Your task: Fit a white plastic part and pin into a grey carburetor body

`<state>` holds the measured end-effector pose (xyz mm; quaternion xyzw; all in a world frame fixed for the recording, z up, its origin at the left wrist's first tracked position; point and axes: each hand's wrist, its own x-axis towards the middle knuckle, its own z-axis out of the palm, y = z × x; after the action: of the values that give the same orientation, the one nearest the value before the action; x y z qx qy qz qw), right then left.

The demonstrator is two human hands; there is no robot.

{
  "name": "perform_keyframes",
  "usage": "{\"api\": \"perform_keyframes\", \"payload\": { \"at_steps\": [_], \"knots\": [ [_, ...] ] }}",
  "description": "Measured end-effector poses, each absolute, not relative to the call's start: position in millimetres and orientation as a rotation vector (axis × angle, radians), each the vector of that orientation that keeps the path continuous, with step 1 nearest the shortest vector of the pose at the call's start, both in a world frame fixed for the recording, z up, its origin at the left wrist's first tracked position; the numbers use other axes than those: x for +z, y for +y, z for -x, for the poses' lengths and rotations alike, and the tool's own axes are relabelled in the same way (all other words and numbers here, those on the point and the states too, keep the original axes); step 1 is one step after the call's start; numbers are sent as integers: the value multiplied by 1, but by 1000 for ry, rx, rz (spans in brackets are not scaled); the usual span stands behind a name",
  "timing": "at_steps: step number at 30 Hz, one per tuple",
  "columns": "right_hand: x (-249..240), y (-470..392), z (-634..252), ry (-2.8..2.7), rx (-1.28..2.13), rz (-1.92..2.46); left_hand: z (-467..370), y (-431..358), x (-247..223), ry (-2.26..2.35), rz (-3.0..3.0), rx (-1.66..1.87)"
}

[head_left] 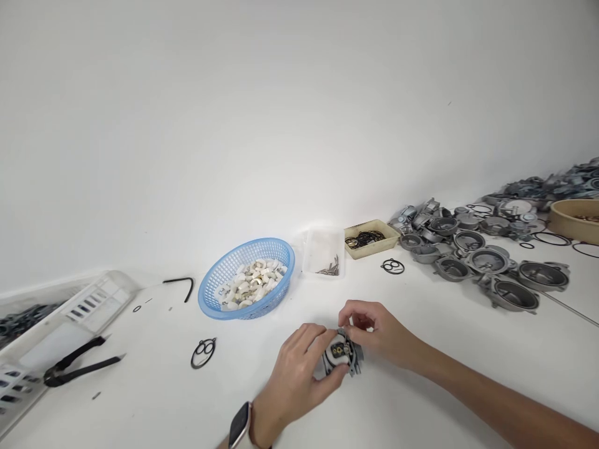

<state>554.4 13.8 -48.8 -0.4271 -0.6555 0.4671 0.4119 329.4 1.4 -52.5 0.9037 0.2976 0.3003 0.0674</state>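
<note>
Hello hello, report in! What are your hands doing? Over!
Left hand and right hand both gripping small grey metal part on white table. Blue basket behind, apart. Nothing blocking. Over.

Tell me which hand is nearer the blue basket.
Left. The left hand lies below and right of the blue basket; the right hand is farther right.

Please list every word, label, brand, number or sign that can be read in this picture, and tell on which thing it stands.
There are none that can be read.
The small metal part between the left hand and the right hand: no marking can be made out.
The watch on the left wrist: its face is turned away.
The blue basket and the pliers: no lettering shows.
</note>
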Motion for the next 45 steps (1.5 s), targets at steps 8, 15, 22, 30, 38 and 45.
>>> {"api": "perform_keyframes", "payload": {
  "at_steps": [8, 15, 22, 30, 38, 45],
  "knots": [
    [-46, 15, -553, -1661, 1207, 1066, -330, 1, -52, 888, -2720, 903],
    [-46, 14, -553, -1651, 1214, 1073, -329, 1, -52, 891, -2716, 903],
    [-43, 14, -557, -1655, 1204, 1055, -329, 2, -54, 893, -2730, 918],
    [-43, 12, -554, -1691, 1206, 1069, -328, 1, -52, 877, -2725, 899],
    [-42, 13, -554, -1696, 1214, 1079, -329, 1, -52, 887, -2735, 932],
    [-43, 16, -562, -1671, 1137, 1083, -329, 1, -53, 888, -2736, 921]
  ]
}}
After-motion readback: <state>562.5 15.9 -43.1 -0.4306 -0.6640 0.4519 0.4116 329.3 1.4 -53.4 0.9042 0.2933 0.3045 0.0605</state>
